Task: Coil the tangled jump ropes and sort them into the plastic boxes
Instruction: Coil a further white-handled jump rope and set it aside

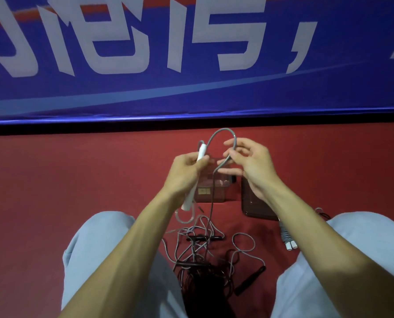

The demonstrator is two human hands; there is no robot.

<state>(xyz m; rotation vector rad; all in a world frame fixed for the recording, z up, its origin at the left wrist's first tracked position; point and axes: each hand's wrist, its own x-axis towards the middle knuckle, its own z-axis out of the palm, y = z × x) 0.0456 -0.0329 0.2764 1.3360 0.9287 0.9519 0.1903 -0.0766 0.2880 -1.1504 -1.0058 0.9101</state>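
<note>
Plastic boxes (255, 204) sit below; left fingers (201, 161) grip handle (202, 149), right fingers (234, 142) pinch grey rope (221, 131).

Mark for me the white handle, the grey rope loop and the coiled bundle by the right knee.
white handle (201, 151), head view, upper end.
grey rope loop (223, 129), head view, top of arch.
coiled bundle (286, 235), head view, grey wrapped middle.

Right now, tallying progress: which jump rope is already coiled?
The grey bundle by the right leg, wound tight above its white handles. The held rope and the floor tangle are loose.
</note>
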